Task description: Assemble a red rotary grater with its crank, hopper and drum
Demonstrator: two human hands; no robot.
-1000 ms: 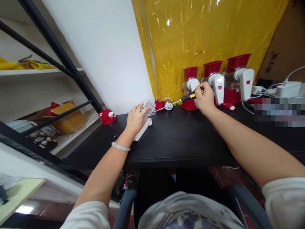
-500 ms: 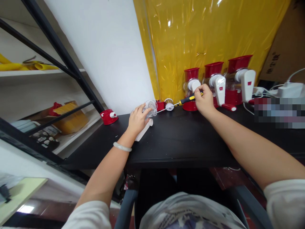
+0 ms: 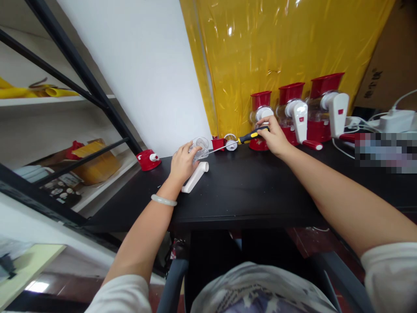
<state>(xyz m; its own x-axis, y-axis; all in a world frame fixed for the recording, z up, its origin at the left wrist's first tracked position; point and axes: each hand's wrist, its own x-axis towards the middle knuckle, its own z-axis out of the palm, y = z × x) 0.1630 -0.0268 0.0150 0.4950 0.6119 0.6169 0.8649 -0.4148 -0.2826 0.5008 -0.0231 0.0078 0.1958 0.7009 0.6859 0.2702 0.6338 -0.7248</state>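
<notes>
My left hand (image 3: 184,161) is wrapped round a clear plastic housing (image 3: 200,147) and keeps it just above the back of the black table. My right hand (image 3: 272,136) grips a screwdriver (image 3: 252,135) by its black and yellow handle. The metal shaft points left, its tip at the right side of the clear housing; I cannot tell exactly what the tip touches. Below my left hand lies a white crank arm (image 3: 196,177). Behind the shaft are a small red part (image 3: 218,144) and a drum with a white end (image 3: 231,143).
Three red and white rotary graters (image 3: 260,117) with hoppers stand along the back right. A red base (image 3: 148,160) sits at the table's left. White cables and a charger (image 3: 395,121) lie far right. A black-framed shelf (image 3: 107,108) borders the left side.
Both hands have shifted slightly left, with the clear housing and the screwdriver. More of the white crank arm shows now. The fingers of my right hand look more extended on the handle.
</notes>
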